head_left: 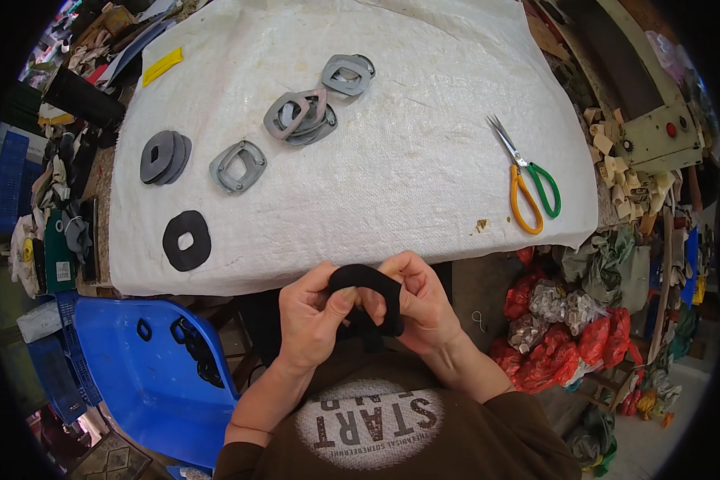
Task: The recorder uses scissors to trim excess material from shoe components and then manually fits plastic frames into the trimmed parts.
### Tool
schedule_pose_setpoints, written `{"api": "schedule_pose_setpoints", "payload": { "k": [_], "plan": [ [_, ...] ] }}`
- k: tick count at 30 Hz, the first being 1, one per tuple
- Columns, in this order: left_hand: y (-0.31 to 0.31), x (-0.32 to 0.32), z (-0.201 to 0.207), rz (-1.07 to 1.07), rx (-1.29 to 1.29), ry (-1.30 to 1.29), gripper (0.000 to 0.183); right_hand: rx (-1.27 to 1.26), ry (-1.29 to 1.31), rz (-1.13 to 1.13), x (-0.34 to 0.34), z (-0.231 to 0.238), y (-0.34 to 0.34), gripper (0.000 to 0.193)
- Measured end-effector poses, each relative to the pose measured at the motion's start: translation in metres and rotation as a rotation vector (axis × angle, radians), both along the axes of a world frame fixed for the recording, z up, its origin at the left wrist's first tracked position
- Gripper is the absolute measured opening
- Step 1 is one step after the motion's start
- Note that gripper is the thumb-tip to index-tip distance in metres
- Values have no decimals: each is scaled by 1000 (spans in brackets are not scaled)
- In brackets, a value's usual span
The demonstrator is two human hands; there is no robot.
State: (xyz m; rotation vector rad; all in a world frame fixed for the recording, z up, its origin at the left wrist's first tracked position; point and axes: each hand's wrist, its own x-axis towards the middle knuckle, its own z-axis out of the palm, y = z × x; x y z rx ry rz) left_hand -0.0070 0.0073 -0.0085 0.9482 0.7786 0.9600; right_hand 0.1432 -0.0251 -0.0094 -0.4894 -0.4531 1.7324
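Note:
Just off the table's front edge, my left hand (310, 316) and my right hand (424, 304) hold a soft black ring-shaped pad (368, 278) between them, bent into an arch. Fingers and thumbs of both hands are closed on it; its lower part is partly hidden. A similar black ring pad (198, 254) lies flat on the table to the left. Behind it sits a small stack of dark grey ring pieces (147, 162). Grey ring-shaped frames lie farther back: a single one (217, 174), an overlapping cluster (276, 118) and a pair (336, 70).
White woven sheeting (424, 184) covers the table. Scissors (522, 162) with orange and green handles lie at right. A yellow strip (162, 66) is at far left. Below left stands a blue tub (136, 376) with black rings inside; red plastic bags (548, 352) are at lower right.

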Motion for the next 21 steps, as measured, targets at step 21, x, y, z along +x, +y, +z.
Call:
{"api": "schedule_pose_setpoints", "payload": {
  "k": [21],
  "plan": [
    [4,-1,16,57,171,186,19,-127,-168,-108,4,12,7,17]
  ]
}}
